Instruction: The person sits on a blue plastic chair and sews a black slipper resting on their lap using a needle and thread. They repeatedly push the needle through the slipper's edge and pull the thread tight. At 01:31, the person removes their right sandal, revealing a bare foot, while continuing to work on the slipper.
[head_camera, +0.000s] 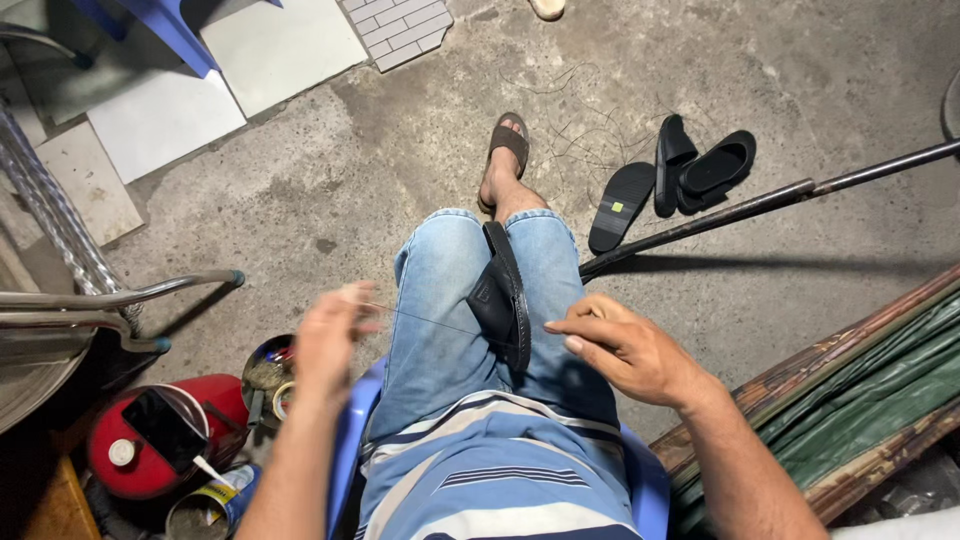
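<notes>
Seated person on a blue plastic chair, concrete floor; a black sandal lies across the lap on the jeans, sole edge up, between the two hands

Step in hand, as judged: stitching the sandal. A thin thread runs taut from the left hand across to the sandal's edge. This looks like the pull-through part of a stitch

Left hand: raised to the side, motion-blurred, fingers closed in a pinch on the thread end; whether a needle is in that pinch cannot be told
Right hand: fingers curled, tips pressing at the sandal's edge where the thread enters, steadying it

Next move calls for: thread drawn snug without tearing the strap, then the point set close beside the last hole; right hand must keep the sandal from twisting

Nearby: long dark pole on the floor, three loose black sandals, red cylinder, open tin

Hidden or unclear: the seam itself and stitch holes are too small to see; thread fades out near the sandal; tin contents are indistinct; the chair is mostly covered by the body
</notes>
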